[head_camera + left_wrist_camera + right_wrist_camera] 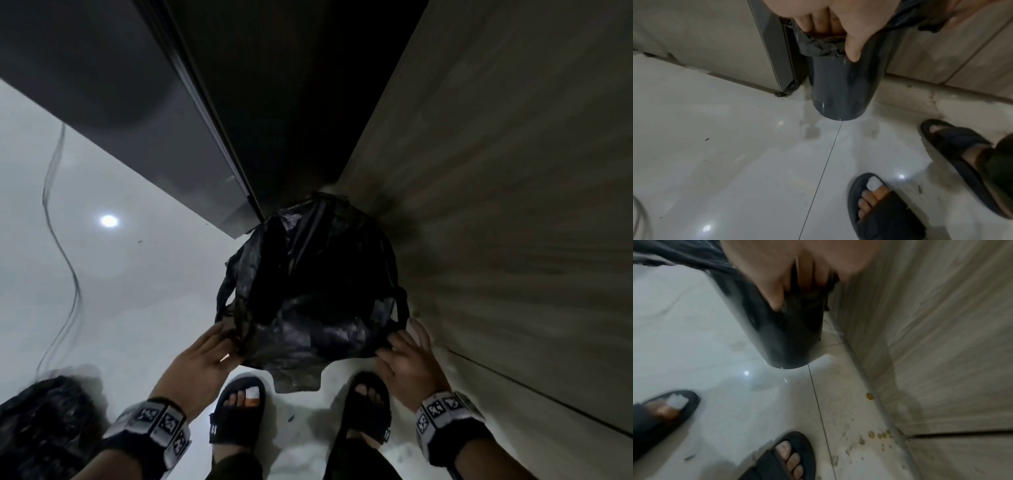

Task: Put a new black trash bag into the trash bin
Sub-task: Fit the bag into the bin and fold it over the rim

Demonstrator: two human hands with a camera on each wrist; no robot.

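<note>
A black trash bag [308, 291] lies draped over the mouth of a round dark grey trash bin [842, 91], which stands on the floor between a grey appliance and a wooden cabinet. My left hand [231, 344] grips the bag's left edge. In the left wrist view its fingers [818, 21] sit behind the bunched plastic [822, 47] at the rim, with the thumb outside on the bin wall. My right hand [394, 346] pinches the bag's right edge between thumb and fingers beside a loop handle [402, 305]. The right wrist view is blurred and shows the bin [785, 337] below that hand.
A grey appliance [137, 120] stands close on the bin's left, and a wood-grain cabinet front [513, 205] on its right. A full black bag [44, 421] lies on the white tiled floor at the lower left. My feet in dark slides [239, 411] stand just before the bin. A thin cable [65, 274] trails on the left.
</note>
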